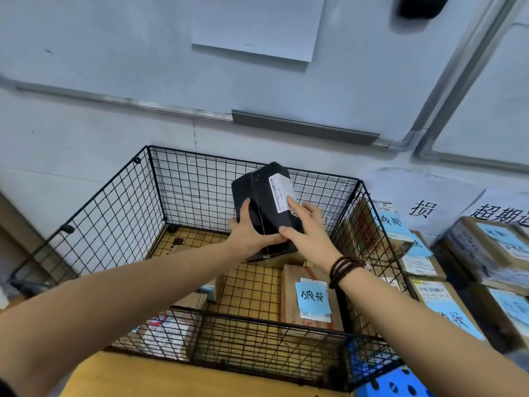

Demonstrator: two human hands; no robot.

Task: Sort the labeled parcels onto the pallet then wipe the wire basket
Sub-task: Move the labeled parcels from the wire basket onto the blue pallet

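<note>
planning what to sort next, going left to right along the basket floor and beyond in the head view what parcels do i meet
white-wrapped parcel, brown box with blue label, stacked labeled boxes

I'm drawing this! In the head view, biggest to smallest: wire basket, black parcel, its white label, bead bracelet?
1. wire basket
2. black parcel, though it is held up nearer the camera
3. white label and bead bracelet look alike, so no ranking
</note>
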